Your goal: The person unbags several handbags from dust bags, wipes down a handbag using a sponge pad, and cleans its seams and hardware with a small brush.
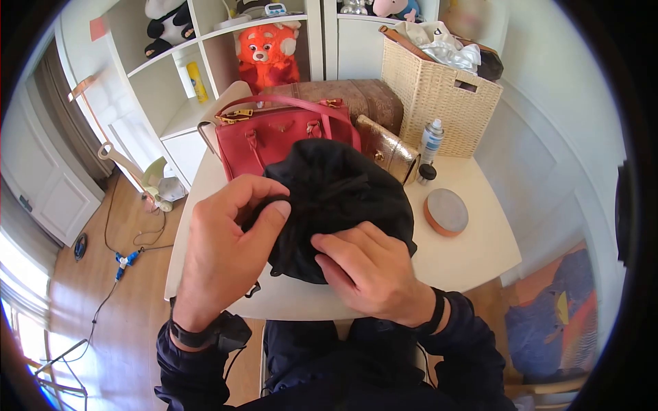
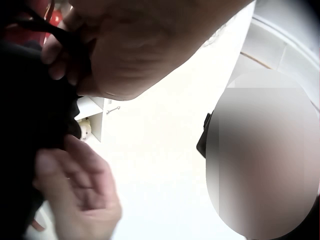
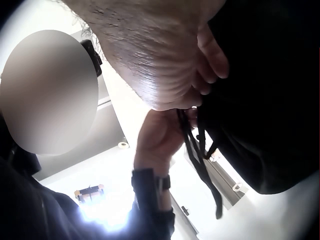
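Note:
A black cloth drawstring bag (image 1: 367,195) is bunched up between my two hands, over the near side of the table. My left hand (image 1: 229,240) pinches its gathered left edge between thumb and fingers. On the front of the bag, my right hand (image 1: 373,270) grips the dark cloth with curled fingers, thumb close to the index finger. A dark cord (image 2: 60,35) runs by the left fingers in the left wrist view. Thin black cords (image 3: 200,165) dangle below the hands in the right wrist view. Folds hide some fingertips.
Behind the bag stand a red handbag (image 1: 240,151), a gold purse (image 1: 387,151), a brown case (image 1: 370,99) and a wicker basket (image 1: 439,99). To the right are a spray can (image 1: 431,140), a small black-capped jar (image 1: 426,173) and a round tin (image 1: 445,211) on the white table (image 1: 480,253).

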A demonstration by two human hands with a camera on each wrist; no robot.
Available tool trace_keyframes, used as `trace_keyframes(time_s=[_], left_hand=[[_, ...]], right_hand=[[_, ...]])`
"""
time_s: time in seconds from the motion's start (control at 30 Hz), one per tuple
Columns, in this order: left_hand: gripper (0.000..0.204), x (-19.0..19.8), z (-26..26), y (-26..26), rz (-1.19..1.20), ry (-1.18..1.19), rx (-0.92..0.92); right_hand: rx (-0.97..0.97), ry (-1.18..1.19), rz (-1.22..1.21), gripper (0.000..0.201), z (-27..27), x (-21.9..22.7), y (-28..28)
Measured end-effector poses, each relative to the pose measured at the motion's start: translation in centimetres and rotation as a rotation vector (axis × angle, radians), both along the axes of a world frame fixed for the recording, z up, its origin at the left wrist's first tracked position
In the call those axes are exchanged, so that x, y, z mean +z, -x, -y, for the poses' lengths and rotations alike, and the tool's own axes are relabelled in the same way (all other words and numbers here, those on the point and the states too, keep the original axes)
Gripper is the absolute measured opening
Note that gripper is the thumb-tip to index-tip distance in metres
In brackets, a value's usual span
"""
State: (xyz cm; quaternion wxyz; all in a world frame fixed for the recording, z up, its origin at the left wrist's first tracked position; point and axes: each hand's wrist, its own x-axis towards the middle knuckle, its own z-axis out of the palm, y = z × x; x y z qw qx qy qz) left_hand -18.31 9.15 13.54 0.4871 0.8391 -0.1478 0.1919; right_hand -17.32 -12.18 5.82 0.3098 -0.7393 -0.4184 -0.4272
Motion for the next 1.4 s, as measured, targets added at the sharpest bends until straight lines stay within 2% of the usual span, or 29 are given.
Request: trace_keyframes(time_s=[0.03,0.13,0.2,0.23,0.33,0.43,0.5,0.53,0.6,0.63,0.7,0.73,0.77,0.83,0.87,0.9,0.97,1.03,1.1,1.23,1.3,1.37,1.4], left_hand=[[0.016,0.6,0.0,0.1,-0.196,0.15,-0.045],[0.021,2.4,-0.1,-0.2,-0.218,0.174,-0.14],[0.023,3.6,0.1,-0.3,-0.245,0.231,-0.209],[0.025,4.1,0.2,-0.4,-0.277,0.288,-0.282],[0.026,4.8,0.3,-0.6,-0.283,0.353,-0.283],[0.027,4.4,-0.2,-1.3,-0.255,0.414,-0.309],[0.027,3.8,-0.6,-1.9,-0.262,0.439,-0.326],[0.028,3.5,-0.8,-2.2,-0.271,0.462,-0.34],[0.027,2.8,-0.9,-2.7,-0.285,0.499,-0.363],[0.027,2.5,-0.9,-2.9,-0.3,0.533,-0.386],[0.027,2.3,-0.8,-3.1,-0.301,0.569,-0.383],[0.027,2.1,-0.8,-3.2,-0.305,0.605,-0.377],[0.027,2.0,-1.0,-3.4,-0.304,0.605,-0.378],[0.025,1.8,-1.7,-3.7,-0.3,0.732,-0.445],[0.025,1.7,-2.0,-3.7,-0.297,0.731,-0.444],[0.025,1.6,-2.2,-3.7,-0.291,0.748,-0.437],[0.025,1.5,-2.6,-3.7,-0.282,0.764,-0.43],[0.025,1.4,-3.0,-3.7,-0.227,0.845,-0.343],[0.025,0.9,-4.1,-4.2,-0.23,0.874,-0.332],[0.025,0.0,-3.8,-4.0,-0.271,0.874,-0.349],[0.025,0.1,-3.5,-3.7,-0.272,0.85,-0.394],[0.027,0.3,-3.4,-3.5,-0.282,0.771,-0.388],[0.031,0.0,-4.3,-3.9,-0.287,0.702,-0.466]], right_hand=[[0.001,-0.003,0.004,0.035,0.0,0.1,-0.1],[-0.095,0.118,0.143,0.036,-0.3,0.9,-0.5],[-0.197,0.164,0.176,0.048,-1.0,2.0,-0.2],[-0.2,0.16,0.182,0.048,-1.2,2.2,-0.4],[-0.241,0.186,0.198,0.043,-1.4,2.8,-1.5],[-0.164,0.158,0.212,0.036,-0.6,3.0,-1.9],[0.0,0.091,0.054,0.03,0.0,3.6,-1.4],[-0.001,0.093,0.055,0.03,0.5,3.7,-1.3],[0.24,0.085,-0.165,0.03,1.2,3.6,-1.0],[0.239,0.086,-0.164,0.03,1.4,3.7,-0.8],[0.466,0.018,-0.418,0.026,1.7,4.1,-0.3],[0.539,-0.004,-0.479,0.016,1.9,4.3,-0.1],[0.539,-0.004,-0.479,0.016,2.3,4.4,0.1],[0.64,-0.123,-0.755,0.009,3.3,4.3,0.5],[0.672,-0.249,-0.801,0.016,3.3,4.1,0.9],[0.674,-0.247,-0.799,0.016,3.5,4.1,1.0],[0.804,-0.481,-0.814,0.019,4.3,4.3,1.2],[0.839,-0.449,-0.803,0.024,6.2,5.2,1.5],[0.884,-0.739,-0.76,0.031,8.4,5.3,2.2],[0.898,-0.753,-0.716,0.036,11.1,7.6,2.0],[0.833,-0.833,-0.75,0.037,12.1,7.8,2.0],[0.869,-0.848,-0.75,0.036,12.7,8.4,1.6],[0.904,-0.866,-0.781,0.035,13.0,9.3,1.4]])
